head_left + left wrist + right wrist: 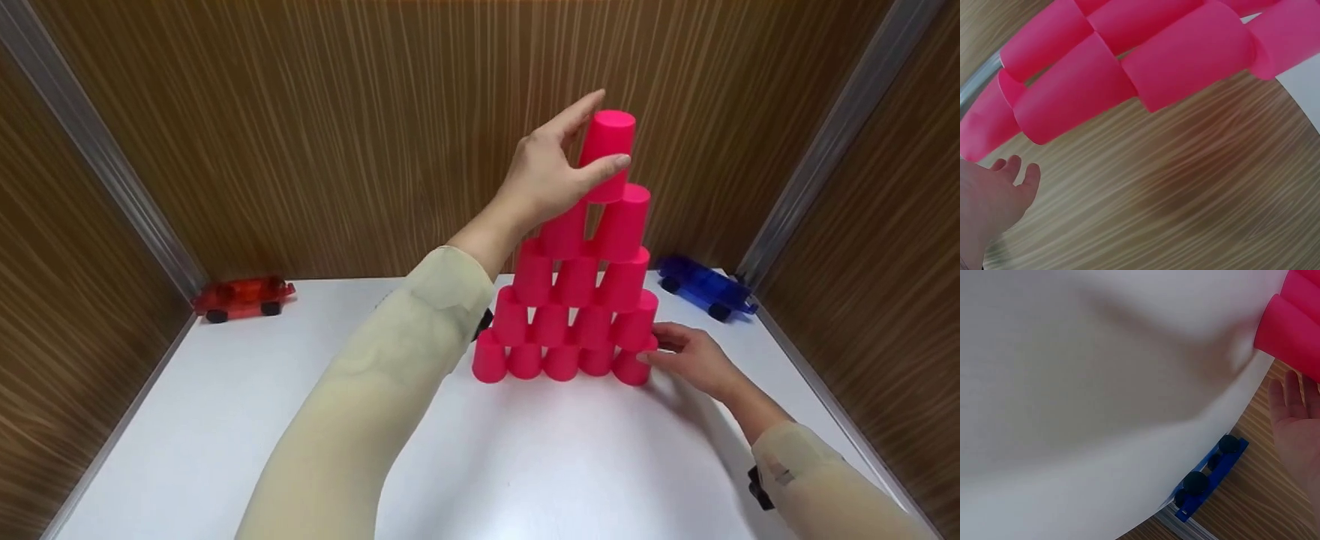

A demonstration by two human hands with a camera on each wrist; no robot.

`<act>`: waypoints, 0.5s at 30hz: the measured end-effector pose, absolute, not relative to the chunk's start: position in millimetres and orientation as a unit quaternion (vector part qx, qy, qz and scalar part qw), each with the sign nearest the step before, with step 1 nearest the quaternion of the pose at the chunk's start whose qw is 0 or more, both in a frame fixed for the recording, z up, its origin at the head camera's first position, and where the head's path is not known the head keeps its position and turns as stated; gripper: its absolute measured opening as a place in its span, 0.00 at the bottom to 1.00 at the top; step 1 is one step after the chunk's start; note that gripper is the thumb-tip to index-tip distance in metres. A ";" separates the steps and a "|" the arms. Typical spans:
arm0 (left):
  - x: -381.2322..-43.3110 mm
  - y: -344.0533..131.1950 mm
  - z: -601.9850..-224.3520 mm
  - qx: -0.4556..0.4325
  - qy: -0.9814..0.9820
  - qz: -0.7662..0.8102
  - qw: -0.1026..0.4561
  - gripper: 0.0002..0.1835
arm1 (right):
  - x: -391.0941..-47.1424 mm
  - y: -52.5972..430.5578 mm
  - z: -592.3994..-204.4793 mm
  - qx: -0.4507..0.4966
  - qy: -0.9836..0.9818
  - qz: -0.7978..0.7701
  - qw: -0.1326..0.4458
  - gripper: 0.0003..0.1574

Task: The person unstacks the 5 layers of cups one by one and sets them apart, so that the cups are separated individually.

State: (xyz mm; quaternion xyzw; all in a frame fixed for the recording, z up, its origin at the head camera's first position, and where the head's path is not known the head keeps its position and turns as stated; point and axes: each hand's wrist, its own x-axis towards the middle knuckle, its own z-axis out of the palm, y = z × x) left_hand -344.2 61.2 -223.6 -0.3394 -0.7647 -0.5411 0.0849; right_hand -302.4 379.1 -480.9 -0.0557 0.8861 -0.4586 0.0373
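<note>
Fifteen pink cups [577, 281] stood upside down in a single-faced pyramid on the white table [225, 420]: five in the lowest row, then four, three, two and one. The pyramid rose right of the middle, in front of the wood-grain panels [360, 135] (three of these showed, one behind and one on either side). There were two toy vehicles, one of each colour: a red toy car [246, 295] near the far left corner and a blue toy car [705, 288] near the far right.

Two hands were at the pyramid. The left hand [551, 172] was spread wide beside the top cup [615, 131], its thumb crossing the front and its forefinger reaching up past the left side; whether the skin touched the cup could not be told. The right hand [694, 361] was low at the right end of the pyramid, loosely open, its thumb in front of the end cup [630, 369] of the lowest row, its fingers extended close by; contact there was unclear too. Two pale sleeves [405, 352] covered the forearms.
</note>
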 end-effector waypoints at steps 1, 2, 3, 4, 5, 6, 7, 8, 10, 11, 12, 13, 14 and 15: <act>-344.4 62.4 -223.1 -0.339 -0.763 -0.544 0.082 0.44 | -302.0 378.1 -481.2 -0.055 0.887 -0.457 0.036 0.42; -344.5 63.4 -222.9 -0.337 -0.763 -0.546 0.079 0.43 | -301.3 377.2 -481.4 -0.054 0.888 -0.456 0.035 0.42; -344.6 64.4 -222.9 -0.335 -0.763 -0.548 0.076 0.43 | -300.6 376.6 -481.7 -0.053 0.888 -0.456 0.036 0.42; -344.8 65.2 -223.3 -0.334 -0.763 -0.548 0.074 0.42 | -300.0 375.9 -482.0 -0.051 0.888 -0.456 0.036 0.42; -345.0 65.8 -223.7 -0.332 -0.764 -0.549 0.072 0.41 | -299.6 375.3 -482.4 -0.048 0.887 -0.457 0.037 0.42; -345.2 66.4 -224.2 -0.329 -0.764 -0.551 0.070 0.40 | -299.1 374.9 -482.9 -0.047 0.887 -0.458 0.037 0.41; -345.4 66.9 -224.4 -0.327 -0.763 -0.554 0.067 0.40 | -298.8 374.3 -483.4 -0.049 0.887 -0.458 0.037 0.41; -345.5 67.2 -224.7 -0.323 -0.762 -0.557 0.065 0.39 | -298.8 374.1 -484.1 -0.050 0.886 -0.459 0.037 0.41; -345.4 67.2 -224.6 -0.319 -0.760 -0.563 0.063 0.38 | -299.2 373.4 -485.3 -0.049 0.884 -0.463 0.036 0.40; -345.3 65.9 -224.4 -0.316 -0.759 -0.566 0.063 0.38 | -300.7 372.5 -486.2 -0.050 0.883 -0.464 0.036 0.40; -345.1 64.3 -224.2 -0.313 -0.758 -0.569 0.065 0.38 | -302.1 371.6 -486.9 -0.054 0.883 -0.464 0.037 0.39; -344.8 62.2 -224.1 -0.311 -0.756 -0.572 0.067 0.38 | -303.6 370.7 -487.6 -0.056 0.883 -0.465 0.038 0.39; -344.4 59.4 -224.1 -0.309 -0.755 -0.574 0.071 0.38 | -305.0 370.0 -488.4 -0.058 0.882 -0.466 0.039 0.39; -344.2 56.2 -224.3 -0.308 -0.753 -0.576 0.077 0.38 | -306.0 369.5 -488.9 -0.059 0.881 -0.467 0.040 0.39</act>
